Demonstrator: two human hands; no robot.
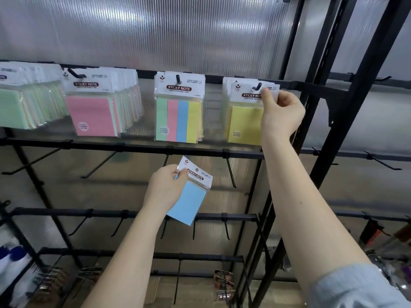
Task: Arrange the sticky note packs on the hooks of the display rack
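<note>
Up at the top rail of the black metal display rack (320, 90) our right hand (281, 112) pinches the white header card of a yellow sticky note pack (245, 123), thumb on the card's front beside the black hook (257, 86) that passes through its hole. That pack hangs upright, long axis vertical, header up, at the front of a small stack on the same hook. Just right of our fingers the rack's slanted upright and a bracket stand close, so room on that side is tight; to the left of them a clear gap separates this stack from the four-colour striped pack (179, 114) on the next hook.

Lower down, our left hand (165, 190) holds a blue sticky note pack (189, 201), fingers curled round the left corner of its header. The pack tilts, header pointing up and to the left, long axis running down to the right. Above our fingertips sits the second rail; bare black hooks (231, 172) jut forward to the right of them, and more bare hooks lie on the rail below the pack's lower edge. Between those two rails the space around the blue pack is open.

Far left of both hands, crowded stacks fronted by a pink pack (93, 114) and a green pack (13, 107) fill the top rail.
</note>
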